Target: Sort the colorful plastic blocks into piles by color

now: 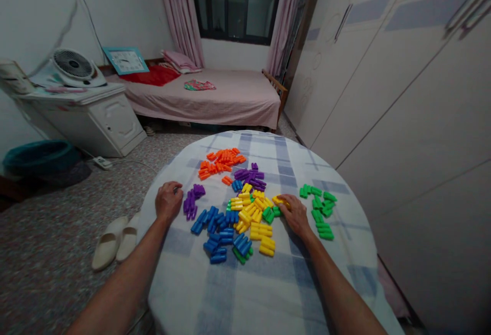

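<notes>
My left hand (169,200) rests at the table's left side with fingers curled. A small dark spot shows at its fingertips, too unclear to name. Just right of it lies a cluster of purple plastic blocks (191,203). My right hand (294,213) has its fingers closed on a yellow plastic block (281,201), beside green blocks (271,214). Left of that hand is a heap of yellow blocks (251,210), with blue blocks (220,230) adjoining it. More purple blocks (251,175) and a pile of orange blocks (221,162) lie farther back. Separate green blocks (322,209) sit to the right.
A checked cloth covers the round table (261,294). Behind it stands a bed (230,94) under a window. A wardrobe (414,110) rises on the right. Cabinet (115,120), fan (73,64), teal-lined bin (40,156) and slippers (109,243) are on the left.
</notes>
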{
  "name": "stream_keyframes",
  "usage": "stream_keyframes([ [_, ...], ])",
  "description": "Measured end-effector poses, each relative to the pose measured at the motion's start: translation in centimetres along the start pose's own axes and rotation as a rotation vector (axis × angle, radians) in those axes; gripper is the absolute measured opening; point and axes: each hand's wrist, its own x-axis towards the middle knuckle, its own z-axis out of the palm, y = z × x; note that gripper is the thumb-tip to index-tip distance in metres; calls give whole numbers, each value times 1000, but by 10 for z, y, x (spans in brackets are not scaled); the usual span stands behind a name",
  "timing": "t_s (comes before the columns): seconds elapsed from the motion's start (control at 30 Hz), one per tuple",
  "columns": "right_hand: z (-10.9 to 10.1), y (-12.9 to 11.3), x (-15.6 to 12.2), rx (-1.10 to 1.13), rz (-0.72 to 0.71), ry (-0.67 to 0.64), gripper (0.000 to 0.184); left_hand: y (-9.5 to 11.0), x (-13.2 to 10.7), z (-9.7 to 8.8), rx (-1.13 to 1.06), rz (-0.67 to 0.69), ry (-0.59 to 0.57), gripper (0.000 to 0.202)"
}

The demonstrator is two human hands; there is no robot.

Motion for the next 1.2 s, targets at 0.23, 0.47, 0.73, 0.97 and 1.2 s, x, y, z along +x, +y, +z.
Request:
stream_keyframes([
  [0.23,7,-3,-9,-45,33,112,27,1,0,-1,11,19,-13,25],
  [0.47,6,-2,-9,32,64,134,24,-6,4,-4,-52,15,-72,28],
  [0.73,8,2,-7,75,43,155,24,52,-5,-27,-235,204,-25,26],
  [0.97,6,1,-8,72,46,157,27,126,-66,-16,-326,473,-309,24],
  [1.2,7,0,-9,33,69,137,30,103,-94,-26,-107,471,-347,23],
])
